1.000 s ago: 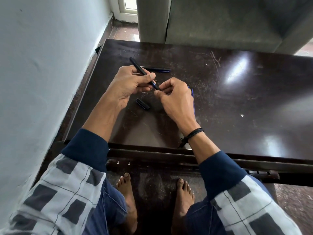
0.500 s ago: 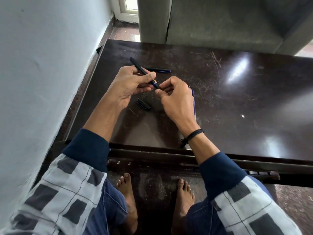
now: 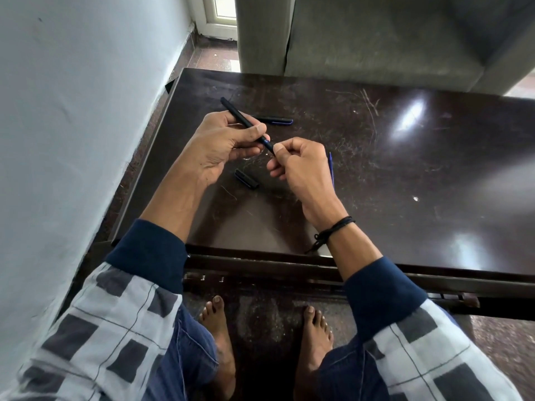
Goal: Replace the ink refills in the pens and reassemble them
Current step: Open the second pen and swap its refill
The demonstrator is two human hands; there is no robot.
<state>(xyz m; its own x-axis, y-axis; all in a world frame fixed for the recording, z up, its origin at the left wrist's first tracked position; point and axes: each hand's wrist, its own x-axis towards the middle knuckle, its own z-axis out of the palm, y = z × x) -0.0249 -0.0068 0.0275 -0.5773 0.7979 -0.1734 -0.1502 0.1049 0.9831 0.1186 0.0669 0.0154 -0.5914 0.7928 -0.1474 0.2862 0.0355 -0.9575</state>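
Pen (image 3: 235, 112) gripped in left hand (image 3: 223, 146), right hand (image 3: 301, 169) pinching tip

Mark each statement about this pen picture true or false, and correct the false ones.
1. The left hand holds a black pen. True.
2. The right hand lies flat on the table. False: it pinches the pen's near end.
3. A loose cap lies on the table between the wrists. True.
4. The blue refill is in the left hand. False: it lies on the table beside the right hand.
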